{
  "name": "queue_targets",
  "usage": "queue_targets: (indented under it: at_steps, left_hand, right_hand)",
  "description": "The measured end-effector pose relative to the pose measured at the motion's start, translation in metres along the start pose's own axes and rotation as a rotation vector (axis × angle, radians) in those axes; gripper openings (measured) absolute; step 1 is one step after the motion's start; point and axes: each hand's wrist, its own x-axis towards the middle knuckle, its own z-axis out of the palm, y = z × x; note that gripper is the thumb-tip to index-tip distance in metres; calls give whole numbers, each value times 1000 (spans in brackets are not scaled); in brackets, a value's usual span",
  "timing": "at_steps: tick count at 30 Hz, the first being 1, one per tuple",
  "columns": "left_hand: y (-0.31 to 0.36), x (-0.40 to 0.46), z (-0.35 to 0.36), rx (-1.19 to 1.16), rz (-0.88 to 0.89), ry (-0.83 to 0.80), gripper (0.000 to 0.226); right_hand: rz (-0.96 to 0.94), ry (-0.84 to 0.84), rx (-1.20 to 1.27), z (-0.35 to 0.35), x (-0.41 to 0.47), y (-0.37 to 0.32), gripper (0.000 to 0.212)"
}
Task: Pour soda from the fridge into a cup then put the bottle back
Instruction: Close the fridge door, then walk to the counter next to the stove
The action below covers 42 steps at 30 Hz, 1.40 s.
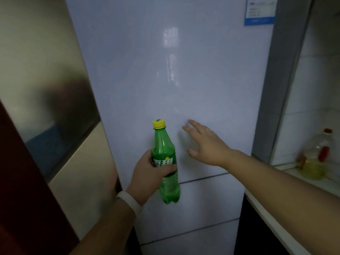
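left hand [150, 173] grips soda bottle [165, 162]; oil bottle [315, 159] stands beside fridge [184, 70].

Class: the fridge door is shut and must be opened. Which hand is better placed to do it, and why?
The right hand: it is empty, fingers spread at the fridge door. The left hand grips the green bottle.

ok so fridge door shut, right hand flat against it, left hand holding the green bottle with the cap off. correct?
One thing is wrong: the cap is on. The head view shows the yellow cap seated on the green bottle, which the left hand grips around the label. The rest stands: the fridge door is shut and the right hand reaches it with fingers straight.
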Motion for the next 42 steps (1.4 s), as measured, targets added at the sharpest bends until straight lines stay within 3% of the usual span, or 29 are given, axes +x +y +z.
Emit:
queue_targets:
  at_steps: [7,16,23,33,42]
  left_hand:
    - [13,6,47,-60,25,-182,41]
    - [-4,1,125,-126,-3,-394,45]
    - [-18,-14,199,-137,-17,-519,48]
    - [-45,-10,333,-81,-39,-607,49]
    - [-99,2,441,29,-46,-674,55]
  right_hand:
    - [285,59,159,-23,-80,34,81]
    - [593,144,138,-45,-193,62,66]
    - [715,37,-51,-50,-271,104,71]
    - [875,-73,-123,-43,-363,201,71]
    - [1043,-141,46,-16,-426,288,83]
